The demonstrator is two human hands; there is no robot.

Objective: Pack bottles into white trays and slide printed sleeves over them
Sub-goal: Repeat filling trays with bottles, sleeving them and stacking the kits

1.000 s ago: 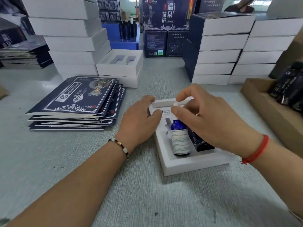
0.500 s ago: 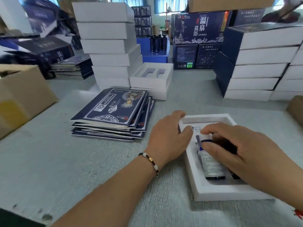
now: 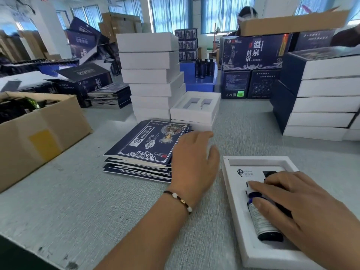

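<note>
A white tray (image 3: 232, 193) lies at the lower right of the grey table. A blue bottle with a white label (image 3: 262, 224) lies flat in its recess, and a darker bottle (image 3: 270, 174) shows just beyond my fingers. My right hand (image 3: 305, 209) rests flat on both bottles, fingers spread and gripping nothing. My left hand (image 3: 193, 158) is open, its fingers over the right edge of a stack of flat navy printed sleeves (image 3: 148, 145). It is apart from the tray.
An open cardboard box (image 3: 39, 137) stands at the left. A tall stack of white trays (image 3: 152, 75) and an empty tray (image 3: 194, 112) sit behind the sleeves. Sleeved boxes (image 3: 321, 94) are piled at the right. A person (image 3: 247, 14) works at the back.
My left hand has left the tray's edge and moved left onto the sleeve stack. The blue bottle went from tilted to flat under my right hand. The view has tilted up.
</note>
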